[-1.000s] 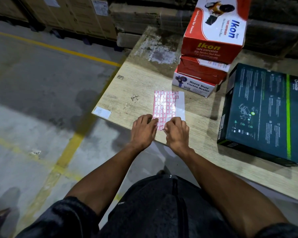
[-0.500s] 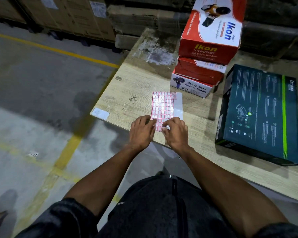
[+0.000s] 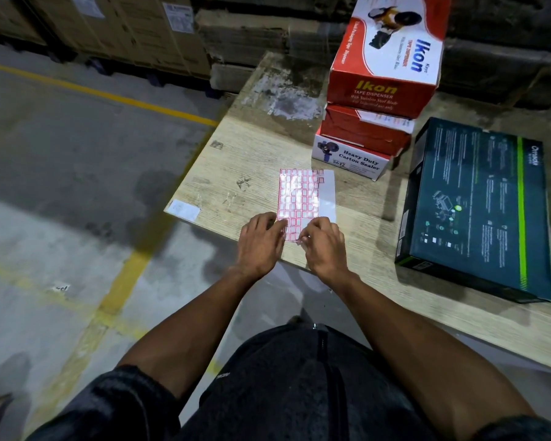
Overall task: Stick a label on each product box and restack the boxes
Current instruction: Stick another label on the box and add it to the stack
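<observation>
Boxes on the wooden table (image 3: 252,160): four counted. Three form one stack (image 3: 376,100) at the far side: a red and white Ikon tape dispenser box (image 3: 392,55) on top, set askew, a red box (image 3: 363,132) under it, and a white Heavy Duty Carton Sealer box (image 3: 350,159) at the bottom. The fourth, a flat dark box with a green stripe (image 3: 481,208), lies alone to the right of the stack, apart from it.

One label sheet (image 3: 303,198) with red-bordered stickers lies flat just in front of the stack; its right strip is bare white backing.

Left hand (image 3: 260,241): fingers curled loosely, tips resting on the sheet's near left corner. Right hand (image 3: 325,246): fingers bent down at the sheet's near edge, tips close together on a sticker; whether one is actually pinched, cannot tell.

One small white patch (image 3: 182,210) is stuck on the table's left corner. Cardboard cartons (image 3: 134,23) stand on the floor beyond, near one yellow floor line (image 3: 109,95).
</observation>
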A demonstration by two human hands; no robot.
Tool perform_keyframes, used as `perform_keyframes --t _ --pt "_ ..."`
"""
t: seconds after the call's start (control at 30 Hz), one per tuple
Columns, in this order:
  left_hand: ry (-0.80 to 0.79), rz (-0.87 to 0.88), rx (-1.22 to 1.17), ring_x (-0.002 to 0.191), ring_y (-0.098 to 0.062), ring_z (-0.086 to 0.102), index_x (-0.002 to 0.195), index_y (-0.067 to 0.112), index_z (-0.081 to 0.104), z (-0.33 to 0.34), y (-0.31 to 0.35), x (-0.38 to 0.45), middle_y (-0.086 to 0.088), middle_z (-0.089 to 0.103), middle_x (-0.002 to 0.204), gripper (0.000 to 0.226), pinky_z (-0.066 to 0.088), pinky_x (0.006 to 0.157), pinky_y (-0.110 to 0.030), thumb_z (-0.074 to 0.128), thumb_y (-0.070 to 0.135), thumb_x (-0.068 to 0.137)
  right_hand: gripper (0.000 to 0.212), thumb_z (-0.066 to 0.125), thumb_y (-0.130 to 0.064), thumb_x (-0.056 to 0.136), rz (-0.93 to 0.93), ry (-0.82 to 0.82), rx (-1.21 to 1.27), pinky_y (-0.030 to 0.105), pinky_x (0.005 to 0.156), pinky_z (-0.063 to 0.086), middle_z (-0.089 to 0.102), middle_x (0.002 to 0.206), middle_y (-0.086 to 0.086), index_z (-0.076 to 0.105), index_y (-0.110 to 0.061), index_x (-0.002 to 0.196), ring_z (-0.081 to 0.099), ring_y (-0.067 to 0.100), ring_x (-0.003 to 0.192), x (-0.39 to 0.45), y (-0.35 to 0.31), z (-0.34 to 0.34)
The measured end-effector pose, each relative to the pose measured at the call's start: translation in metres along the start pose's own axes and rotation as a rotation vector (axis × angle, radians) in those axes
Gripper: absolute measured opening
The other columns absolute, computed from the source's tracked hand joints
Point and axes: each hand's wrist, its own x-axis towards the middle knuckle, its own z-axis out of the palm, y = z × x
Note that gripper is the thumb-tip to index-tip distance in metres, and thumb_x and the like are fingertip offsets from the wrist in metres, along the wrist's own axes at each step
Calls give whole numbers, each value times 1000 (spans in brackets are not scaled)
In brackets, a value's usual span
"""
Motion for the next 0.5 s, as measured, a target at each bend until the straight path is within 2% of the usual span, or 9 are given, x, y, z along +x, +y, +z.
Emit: perform_keyframes --t 0.17,0.27,0.4,0.5 --pt "37 13 -12 113 -32 52 123 14 62 0 1 -2 -12 57 124 34 43 88 -45 62 18 90 7 59 -7 94 -62 -21 184 37 79 51 57 113 4 64 -8 99 52 24 103 -11 8 -16" --pt "38 11 4 113 -31 52 123 12 60 -1 3 -2 -11 57 124 34 44 87 -44 62 17 90 12 55 -5 96 -102 42 196 35 76 48 60 111 7 67 -6 99 54 24 100 -20 18 -32" --pt "39 5 8 114 -32 52 124 9 59 -1 7 -3 -13 58 125 34 44 88 -45 59 16 91 18 58 -5 95 -99 96 139 34 83 46 60 119 8 69 -5 109 54 24 108 -32 31 -58" --pt "50 -6 18 105 -36 57 115 6 63 0 11 -3 -15 61 117 40 48 82 -44 40 27 90 24 61 -7 94 -99 128 103 28 89 37 59 123 8 67 -7 117 52 25 113 -44 50 -78"
